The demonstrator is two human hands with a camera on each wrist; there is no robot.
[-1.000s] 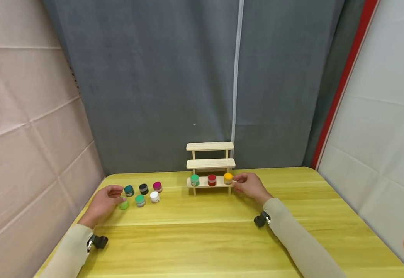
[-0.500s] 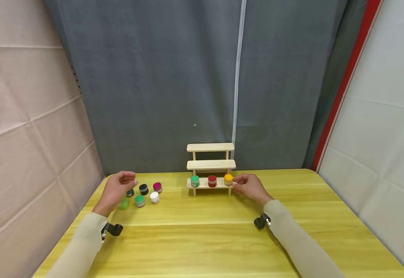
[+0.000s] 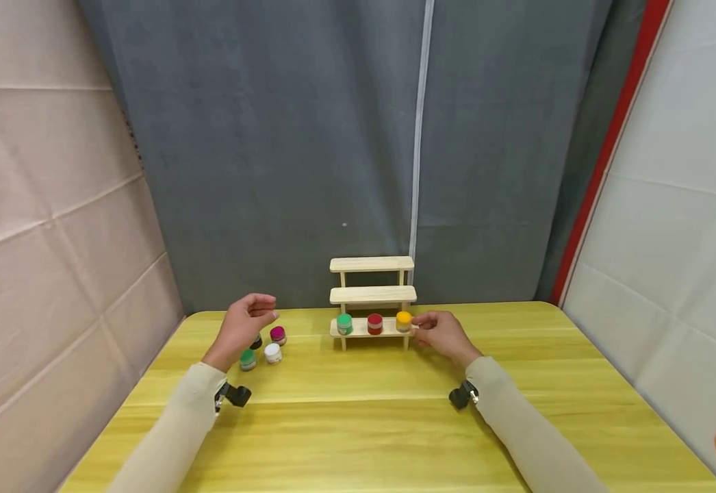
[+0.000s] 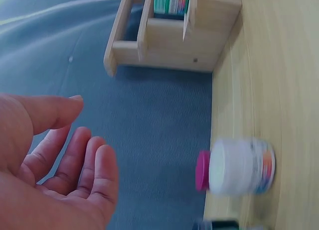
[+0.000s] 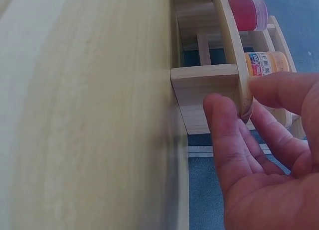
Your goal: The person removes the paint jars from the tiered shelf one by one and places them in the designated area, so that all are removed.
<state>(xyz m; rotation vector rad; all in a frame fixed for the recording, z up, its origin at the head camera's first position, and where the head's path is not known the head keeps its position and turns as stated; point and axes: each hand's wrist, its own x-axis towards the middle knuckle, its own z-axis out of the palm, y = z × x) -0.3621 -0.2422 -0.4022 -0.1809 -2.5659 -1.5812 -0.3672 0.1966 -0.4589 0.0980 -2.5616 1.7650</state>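
My left hand [image 3: 244,329] hovers over the small paint jars at the left with its fingers loosely bent and nothing in them. Under and beside it are a green-lidded jar [image 3: 248,359], a white-lidded jar [image 3: 272,353], a magenta-lidded jar [image 3: 278,335] and a partly covered black-lidded jar [image 3: 257,341]. The hand and forearm hide the lime and teal jars. My right hand [image 3: 447,337] pinches the right end of the bottom step of a three-step wooden stand [image 3: 373,295]. On that step stand a green jar [image 3: 344,324], a red jar [image 3: 374,324] and a yellow jar [image 3: 403,322].
The stand is near the back edge of the yellow wooden table [image 3: 358,424]. A grey curtain [image 3: 272,150] hangs behind it. Pale cloth walls [image 3: 50,205] flank the left side, white ones [image 3: 672,205] the right.
My left hand has moved right and slightly up, from beside the lime jar across the teal one to above the black and green jars. The right hand stays at the stand.
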